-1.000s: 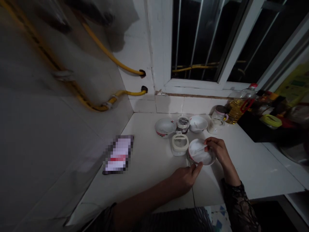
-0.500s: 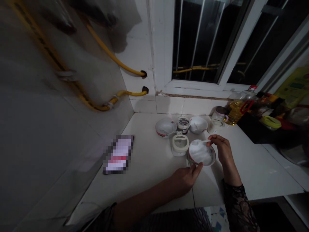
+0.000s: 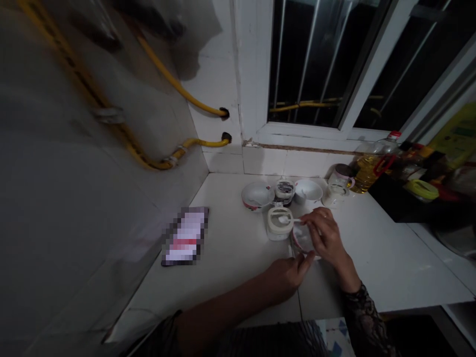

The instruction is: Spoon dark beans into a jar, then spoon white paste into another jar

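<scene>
My right hand (image 3: 326, 237) pinches the handle of a small white spoon (image 3: 284, 219). The spoon's bowl carries white powder and hangs over a square, cream-rimmed container (image 3: 279, 233). Under my right hand stands a bowl (image 3: 302, 239) with white powder inside, partly hidden by that hand. My left hand (image 3: 288, 275) grips this bowl's near rim between thumb and fingers. Behind the container are a bowl with a red pattern (image 3: 256, 196), a small clear-lidded jar with dark contents (image 3: 284, 191) and a white bowl (image 3: 308, 192).
A phone with a blurred screen (image 3: 186, 235) lies on the white counter (image 3: 230, 267) at left. Back right stand a lidded glass jar (image 3: 339, 183), an oil bottle (image 3: 366, 171) and a black box (image 3: 394, 201) of condiments. Yellow pipes (image 3: 145, 158) run along the left wall.
My right hand has moved left with the spoon, from inside the powder bowl to above the cream-rimmed container. My left hand stays on the bowl's rim.
</scene>
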`<state>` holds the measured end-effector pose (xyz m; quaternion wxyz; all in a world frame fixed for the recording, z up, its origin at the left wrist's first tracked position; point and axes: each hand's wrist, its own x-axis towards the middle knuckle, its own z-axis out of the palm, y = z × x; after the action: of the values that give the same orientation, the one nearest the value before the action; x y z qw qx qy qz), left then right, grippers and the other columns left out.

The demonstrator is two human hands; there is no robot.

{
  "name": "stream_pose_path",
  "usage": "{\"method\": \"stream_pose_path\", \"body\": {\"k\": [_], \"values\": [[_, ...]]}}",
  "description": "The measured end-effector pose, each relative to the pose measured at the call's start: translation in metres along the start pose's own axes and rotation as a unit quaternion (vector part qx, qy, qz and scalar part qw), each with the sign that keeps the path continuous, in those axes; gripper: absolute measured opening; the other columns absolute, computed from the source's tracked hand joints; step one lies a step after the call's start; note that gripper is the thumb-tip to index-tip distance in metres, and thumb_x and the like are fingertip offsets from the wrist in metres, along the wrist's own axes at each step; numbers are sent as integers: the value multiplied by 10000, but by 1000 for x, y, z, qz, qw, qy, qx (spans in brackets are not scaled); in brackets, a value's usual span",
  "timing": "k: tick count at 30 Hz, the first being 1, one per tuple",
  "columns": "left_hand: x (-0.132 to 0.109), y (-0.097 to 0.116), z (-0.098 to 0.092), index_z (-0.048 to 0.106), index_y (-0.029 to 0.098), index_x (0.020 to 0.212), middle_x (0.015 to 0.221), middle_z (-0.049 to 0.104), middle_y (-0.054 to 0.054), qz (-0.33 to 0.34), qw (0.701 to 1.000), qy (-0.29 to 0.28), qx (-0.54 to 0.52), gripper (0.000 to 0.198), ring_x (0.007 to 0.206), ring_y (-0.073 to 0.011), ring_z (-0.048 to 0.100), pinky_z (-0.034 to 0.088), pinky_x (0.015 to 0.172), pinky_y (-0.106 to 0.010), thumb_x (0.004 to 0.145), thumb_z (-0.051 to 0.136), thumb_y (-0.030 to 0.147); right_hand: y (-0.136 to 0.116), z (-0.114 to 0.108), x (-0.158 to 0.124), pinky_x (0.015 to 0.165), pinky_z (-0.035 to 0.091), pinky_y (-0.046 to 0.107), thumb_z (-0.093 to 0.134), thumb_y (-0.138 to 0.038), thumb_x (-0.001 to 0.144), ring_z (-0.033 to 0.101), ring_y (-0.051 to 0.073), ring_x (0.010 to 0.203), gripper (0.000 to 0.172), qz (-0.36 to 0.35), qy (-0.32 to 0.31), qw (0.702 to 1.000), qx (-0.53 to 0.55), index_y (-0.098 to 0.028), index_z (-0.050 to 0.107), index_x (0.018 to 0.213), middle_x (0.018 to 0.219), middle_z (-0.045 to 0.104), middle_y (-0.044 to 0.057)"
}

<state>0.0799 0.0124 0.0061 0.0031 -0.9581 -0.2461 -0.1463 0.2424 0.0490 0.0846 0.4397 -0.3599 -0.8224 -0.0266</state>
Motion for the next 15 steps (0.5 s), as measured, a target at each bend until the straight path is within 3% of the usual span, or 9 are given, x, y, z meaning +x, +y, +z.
{"method": "stream_pose_path", "body": {"k": [2,4,7,11,15], "values": [[0,0,0,233,11,1433,1147,625,-213,2,1000,-6,8,568,813,-205,694,584,668,-305,882,368,34,8,-11,-4,750,446,376,454,-136,879,573,204,705,180,78,65,995,7,-221,612,862,677,637,19],[-1,0,1,223,8,1445,1174,615,-224,4,1000,-17,9,591,812,-208,694,583,666,-303,879,387,47,18,-21,-9,704,453,351,471,-179,855,574,206,684,165,160,91,983,-11,-228,609,779,640,622,12],[-1,-1,3,192,11,1465,1166,618,-230,3,1000,-24,10,612,820,-213,693,577,650,-294,892,399,63,29,-30,-15,707,442,340,471,-210,791,585,219,707,171,229,25,971,-61,-228,624,716,646,646,23],[-1,-1,4,198,13,1463,1180,614,-236,5,1000,-16,10,566,860,-210,693,583,688,-300,916,340,55,30,-22,-14,756,418,337,434,-209,751,581,209,682,208,257,-90,960,-60,-223,633,693,606,647,18],[-1,-1,7,228,14,1453,1159,627,-223,0,1000,-14,9,550,839,-204,695,584,699,-303,916,339,49,24,-9,-13,760,409,325,420,-224,739,588,211,700,211,303,-122,945,-3,-228,625,687,559,637,4]]}}
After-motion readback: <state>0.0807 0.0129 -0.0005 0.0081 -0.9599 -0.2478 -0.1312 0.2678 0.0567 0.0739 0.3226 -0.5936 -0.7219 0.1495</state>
